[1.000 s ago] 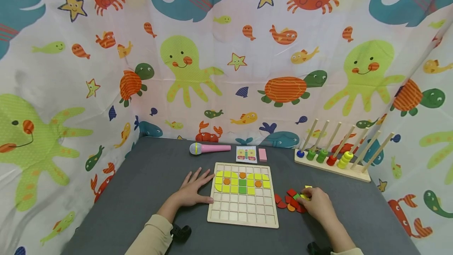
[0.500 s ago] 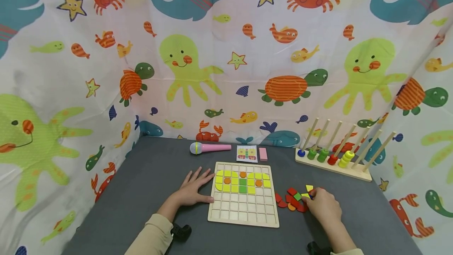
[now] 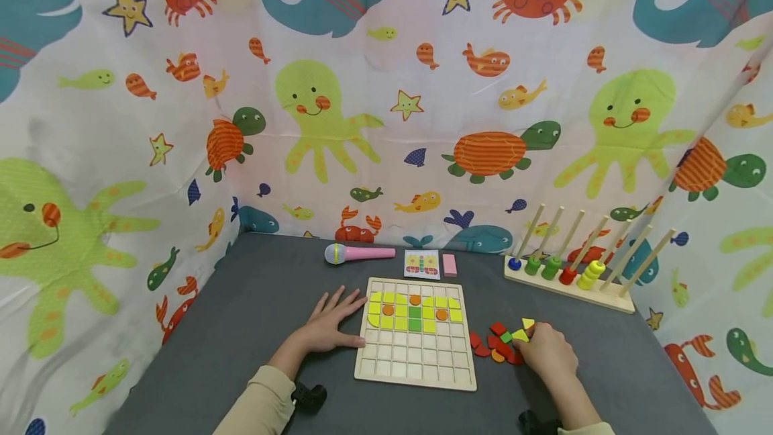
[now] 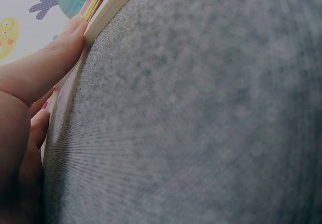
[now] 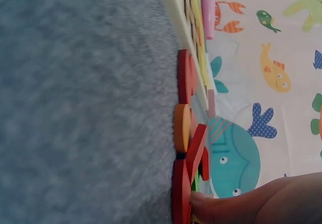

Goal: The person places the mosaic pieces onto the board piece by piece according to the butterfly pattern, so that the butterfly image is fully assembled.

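A square wooden grid board [image 3: 417, 354] lies on the table, its upper rows partly filled with yellow, green and orange tiles. My left hand [image 3: 329, 327] rests spread at the board's left side, the thumb touching its edge. To the right of the board is a loose pile of red tiles [image 3: 502, 346] with an orange tile [image 3: 497, 356] and a green tile [image 3: 506, 337]. My right hand [image 3: 551, 352] bends over the pile's right side, thumb and fingers at a yellow tile [image 3: 520, 335]. Its fingertips are hidden, so I cannot tell whether it pinches one. Another yellow tile [image 3: 528, 323] lies just beyond.
Behind the board are a pink toy microphone [image 3: 359, 254], a pattern card [image 3: 421, 264] and a pink block [image 3: 449, 265]. A wooden peg rack [image 3: 568, 280] with coloured rings stands at the back right. A sea-animal curtain [image 3: 386, 119] encloses the grey table [image 3: 241, 301].
My right hand has shifted slightly among the yellow tiles, uncovering more of them beside its fingers. My left hand and the board have stayed in place.
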A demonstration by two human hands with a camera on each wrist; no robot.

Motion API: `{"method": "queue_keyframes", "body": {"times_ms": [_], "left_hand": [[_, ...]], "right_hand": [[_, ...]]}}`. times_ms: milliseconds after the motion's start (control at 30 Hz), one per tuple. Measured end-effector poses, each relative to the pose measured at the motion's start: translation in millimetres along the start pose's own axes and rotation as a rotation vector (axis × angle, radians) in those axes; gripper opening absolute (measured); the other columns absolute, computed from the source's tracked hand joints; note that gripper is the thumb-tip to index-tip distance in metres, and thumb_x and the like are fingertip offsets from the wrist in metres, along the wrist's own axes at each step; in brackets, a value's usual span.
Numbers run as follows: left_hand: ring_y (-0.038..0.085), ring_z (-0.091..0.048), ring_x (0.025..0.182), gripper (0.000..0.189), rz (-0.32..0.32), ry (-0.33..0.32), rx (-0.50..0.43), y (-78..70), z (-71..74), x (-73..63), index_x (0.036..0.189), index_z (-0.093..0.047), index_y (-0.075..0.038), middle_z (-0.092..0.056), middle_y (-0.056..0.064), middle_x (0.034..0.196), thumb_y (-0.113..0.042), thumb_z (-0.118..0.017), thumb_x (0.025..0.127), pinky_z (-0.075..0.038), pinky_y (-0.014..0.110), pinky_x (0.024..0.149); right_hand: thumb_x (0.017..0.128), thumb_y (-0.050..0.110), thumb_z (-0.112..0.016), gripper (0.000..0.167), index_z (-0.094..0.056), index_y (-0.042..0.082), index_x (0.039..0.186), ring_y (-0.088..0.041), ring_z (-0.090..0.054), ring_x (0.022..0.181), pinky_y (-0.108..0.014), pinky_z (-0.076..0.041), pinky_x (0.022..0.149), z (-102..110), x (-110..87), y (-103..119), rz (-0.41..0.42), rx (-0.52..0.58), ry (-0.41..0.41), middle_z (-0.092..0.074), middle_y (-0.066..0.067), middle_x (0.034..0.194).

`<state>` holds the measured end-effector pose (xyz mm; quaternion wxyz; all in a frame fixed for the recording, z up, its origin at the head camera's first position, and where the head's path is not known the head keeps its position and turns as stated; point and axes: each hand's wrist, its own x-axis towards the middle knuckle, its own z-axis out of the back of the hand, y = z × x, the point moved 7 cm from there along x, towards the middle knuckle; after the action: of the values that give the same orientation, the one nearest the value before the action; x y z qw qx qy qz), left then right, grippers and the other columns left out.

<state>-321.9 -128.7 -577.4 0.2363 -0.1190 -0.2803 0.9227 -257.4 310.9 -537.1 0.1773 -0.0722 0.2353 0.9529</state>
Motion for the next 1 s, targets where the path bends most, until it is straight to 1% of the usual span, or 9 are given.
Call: {"method": "queue_keyframes", "body": {"times_ms": [100,200,300,400,500,633,800,900,1000], "left_hand": [[0.035,0.003,0.158,0.100,0.009,0.008,0.007,1.9,-2.0,0.9,0.161,-0.028,-0.030,-0.017,0.001,0.170,-0.069,-0.071,0.080,0.009,0.061,0.122],[0.036,0.003,0.157,0.100,0.006,0.003,0.003,2.5,-2.5,1.3,0.161,-0.029,-0.028,-0.017,0.002,0.170,-0.070,-0.071,0.079,0.010,0.062,0.122],[0.035,0.003,0.157,0.101,0.008,0.000,0.004,2.9,-1.8,1.0,0.161,-0.029,-0.030,-0.017,0.001,0.170,-0.071,-0.071,0.079,0.009,0.062,0.122],[0.034,0.003,0.158,0.100,0.013,0.001,0.001,2.7,-0.9,0.4,0.161,-0.029,-0.032,-0.016,-0.002,0.170,-0.071,-0.071,0.079,0.009,0.061,0.122],[0.033,0.004,0.158,0.099,0.014,0.003,0.007,3.4,-1.0,0.4,0.161,-0.028,-0.033,-0.016,-0.003,0.170,-0.071,-0.070,0.079,0.009,0.061,0.122],[0.032,0.004,0.158,0.099,0.012,0.006,0.014,3.6,-1.9,0.8,0.161,-0.027,-0.034,-0.015,-0.004,0.170,-0.072,-0.069,0.079,0.009,0.061,0.122],[0.031,0.004,0.158,0.099,0.017,0.002,0.017,4.1,-2.3,1.1,0.161,-0.027,-0.035,-0.015,-0.005,0.170,-0.072,-0.070,0.079,0.009,0.061,0.122],[0.031,0.004,0.158,0.099,0.024,0.006,0.020,5.0,-3.1,1.4,0.161,-0.027,-0.035,-0.015,-0.006,0.170,-0.072,-0.070,0.079,0.009,0.061,0.122],[0.031,0.005,0.158,0.099,0.029,0.012,0.015,4.4,-3.4,1.1,0.161,-0.027,-0.035,-0.015,-0.006,0.170,-0.072,-0.070,0.079,0.009,0.061,0.122]], "right_hand": [[0.088,0.026,-0.077,0.029,-0.069,0.001,0.100,-0.027,-0.056,0.071,-0.038,-0.043,0.058,-0.2,2.2,1.9,0.021,0.041,-0.007,-0.062,-0.012,0.083],[0.091,0.024,-0.074,0.027,-0.070,0.001,0.105,-0.027,-0.057,0.071,-0.037,-0.044,0.057,3.0,4.6,6.4,0.053,0.068,-0.031,-0.064,-0.013,0.086],[0.094,0.024,-0.070,0.027,-0.071,0.000,0.108,-0.026,-0.058,0.074,-0.037,-0.047,0.058,8.5,5.9,17.2,0.116,0.084,-0.078,-0.068,-0.013,0.090],[0.095,0.024,-0.069,0.028,-0.071,0.000,0.111,-0.023,-0.059,0.077,-0.036,-0.050,0.062,9.4,6.3,35.3,0.194,0.142,-0.092,-0.070,-0.012,0.093],[0.095,0.023,-0.071,0.027,-0.071,0.002,0.111,-0.020,-0.060,0.078,-0.032,-0.052,0.064,4.4,6.0,55.6,0.244,0.240,-0.063,-0.072,-0.009,0.092],[0.093,0.022,-0.074,0.020,-0.072,0.007,0.105,-0.019,-0.059,0.074,-0.028,-0.051,0.063,-5.2,5.5,80.5,0.284,0.339,-0.010,-0.071,-0.004,0.087],[0.090,0.022,-0.077,0.013,-0.073,0.012,0.097,-0.019,-0.057,0.075,-0.029,-0.050,0.066,-19.3,6.3,104.0,0.357,0.369,0.041,-0.071,0.000,0.085],[0.089,0.022,-0.078,0.010,-0.074,0.014,0.094,-0.018,-0.057,0.077,-0.030,-0.049,0.067,-29.2,7.6,110.7,0.378,0.377,0.068,-0.071,0.002,0.084],[0.089,0.022,-0.079,0.007,-0.076,0.015,0.092,-0.019,-0.056,0.078,-0.030,-0.048,0.067,-38.2,9.3,113.2,0.380,0.375,0.096,-0.070,0.002,0.084]]}}
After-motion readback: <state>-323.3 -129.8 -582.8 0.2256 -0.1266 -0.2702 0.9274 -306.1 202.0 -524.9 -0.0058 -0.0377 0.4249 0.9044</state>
